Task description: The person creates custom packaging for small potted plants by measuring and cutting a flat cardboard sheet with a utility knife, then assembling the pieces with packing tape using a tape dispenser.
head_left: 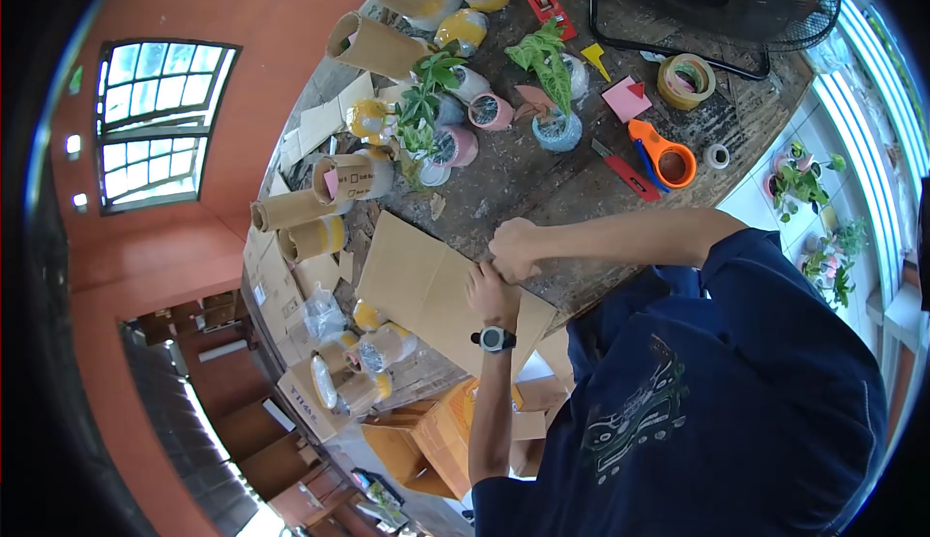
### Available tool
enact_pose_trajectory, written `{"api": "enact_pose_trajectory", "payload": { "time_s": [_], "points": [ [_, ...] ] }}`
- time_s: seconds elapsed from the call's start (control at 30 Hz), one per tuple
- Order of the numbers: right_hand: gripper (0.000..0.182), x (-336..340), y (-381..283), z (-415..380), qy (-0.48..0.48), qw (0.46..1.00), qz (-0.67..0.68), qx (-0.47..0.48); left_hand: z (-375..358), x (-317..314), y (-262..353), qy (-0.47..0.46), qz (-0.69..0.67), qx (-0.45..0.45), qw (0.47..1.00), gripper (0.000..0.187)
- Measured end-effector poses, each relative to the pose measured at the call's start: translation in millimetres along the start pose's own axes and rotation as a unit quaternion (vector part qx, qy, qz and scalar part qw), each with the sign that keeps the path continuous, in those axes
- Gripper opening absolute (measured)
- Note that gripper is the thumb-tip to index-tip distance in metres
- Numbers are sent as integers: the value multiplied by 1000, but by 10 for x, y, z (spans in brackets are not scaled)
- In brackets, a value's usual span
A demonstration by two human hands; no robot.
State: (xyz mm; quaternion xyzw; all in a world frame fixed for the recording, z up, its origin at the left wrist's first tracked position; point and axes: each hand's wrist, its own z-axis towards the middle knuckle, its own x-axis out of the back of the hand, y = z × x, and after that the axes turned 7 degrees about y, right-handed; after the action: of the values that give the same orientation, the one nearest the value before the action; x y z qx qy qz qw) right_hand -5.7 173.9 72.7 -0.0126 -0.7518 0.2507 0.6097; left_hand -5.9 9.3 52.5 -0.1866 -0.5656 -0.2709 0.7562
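A flat brown cardboard sheet (417, 280) lies at a slant on the worn dark table. My left hand (491, 293), with a watch at the wrist, rests on the sheet with its fingers laid down. Right beside it, at the sheet's upper edge, my right hand (515, 249) is closed in a fist; whatever it holds is hidden. To the right on the table (572, 193) lie a red cutter (627, 171), orange-handled scissors (668, 154) and a roll of tape (685, 82).
Small potted plants (555, 130) and cardboard tubes (373, 45) stand along the far side. A black fan (697, 0) is at the upper right, near a red tape dispenser (547, 6). Wrapped tubes (383, 348) lie left of the sheet; an orange box (450, 435) is below the table edge.
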Motion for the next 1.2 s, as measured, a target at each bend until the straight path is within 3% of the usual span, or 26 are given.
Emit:
{"api": "enact_pose_trajectory", "payload": {
  "time_s": [0.03,0.1,0.13,0.2,0.23,0.3,0.37,0.4,0.47,0.5,0.6,0.67,0.7,0.77,0.87,0.97,1.03,1.17,1.2],
  "points": [
    [15,-85,30,27,46,998,-31,14,26,29,-16,-119,0,47,992,38],
    [18,-617,-91,-14,336,919,-178,107,206,-2,-258,-371,-194,71,905,40],
    [24,-676,-148,-85,266,954,-116,68,236,-30,-350,-483,-285,83,824,41],
    [40,-703,-159,-116,123,992,3,-11,32,-135,-253,-307,-160,35,938,36],
    [41,-588,-141,-121,-1,995,78,-66,-73,-147,-170,-211,-93,14,973,34],
    [43,-426,-144,-142,-246,926,229,-174,-227,-64,-101,-201,-72,-72,974,36],
    [38,-560,-129,-303,-288,902,288,-142,-419,-117,-62,-174,-138,-134,966,38],
    [36,-652,-145,-411,-308,887,320,-127,-443,-90,-45,-243,-158,-136,947,37],
    [34,-873,-200,-543,-376,807,430,-149,-497,21,-2,-380,-195,-139,894,37],
    [33,-900,-249,-583,-404,761,483,-158,-493,46,9,-396,-192,-152,885,37],
    [35,-870,-237,-587,-387,743,501,-216,-245,40,-51,-458,-187,-185,849,38],
    [38,-795,-222,-502,-202,858,388,-269,-120,-169,-241,-369,-151,-209,893,56],
    [40,-739,-211,-448,-103,897,320,-288,-19,26,-208,-305,-155,-176,923,69],
    [58,-441,-278,-394,73,911,137,-383,174,328,-144,-175,-207,-107,957,88],
    [64,-160,-262,-344,86,908,25,-410,178,478,-211,-21,-336,-6,942,97],
    [57,347,-196,-424,50,900,273,-337,5,578,-90,55,-426,66,901,92],
    [52,761,-289,-444,51,912,263,-310,-130,605,89,80,-459,90,880,88],
    [47,1651,-337,-585,22,930,291,-224,-586,256,163,-2,-183,113,977,94],
    [47,1712,-246,-595,12,918,347,-194,-693,191,114,10,-147,171,974,96]
  ]
}}
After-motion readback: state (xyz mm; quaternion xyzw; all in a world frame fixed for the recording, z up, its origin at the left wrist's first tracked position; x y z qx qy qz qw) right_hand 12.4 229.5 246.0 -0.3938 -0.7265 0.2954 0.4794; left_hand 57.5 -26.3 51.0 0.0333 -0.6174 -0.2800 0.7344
